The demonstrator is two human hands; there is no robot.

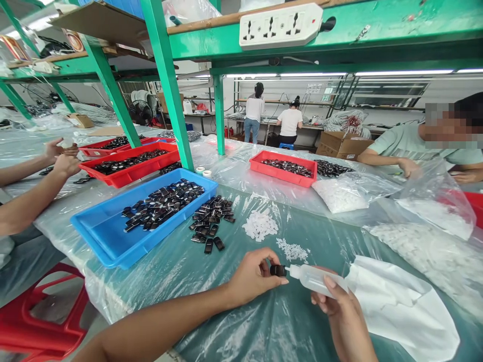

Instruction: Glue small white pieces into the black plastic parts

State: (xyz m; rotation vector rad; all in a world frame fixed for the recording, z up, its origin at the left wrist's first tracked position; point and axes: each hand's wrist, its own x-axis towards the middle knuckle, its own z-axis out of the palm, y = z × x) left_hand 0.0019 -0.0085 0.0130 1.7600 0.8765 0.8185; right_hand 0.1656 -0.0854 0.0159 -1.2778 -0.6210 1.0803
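Note:
My left hand (255,275) pinches a small black part (278,270) between thumb and fingertips, low over the table. My right hand (339,311) is wrapped round a small translucent squeeze bottle (315,278), and the bottle's nozzle touches the black part. Just beyond my hands lie a loose pile of black parts (210,218) and two small heaps of white plastic pieces (260,224). A blue tray (113,236) with several more black parts sits to the left.
Clear plastic sheeting covers the green table (211,271). Red trays (284,171) of black parts stand further back. Bags of white pieces (433,261) and a white cloth (407,306) lie on the right. Other people work at left (56,161) and right (411,146). A red stool (37,317) stands below.

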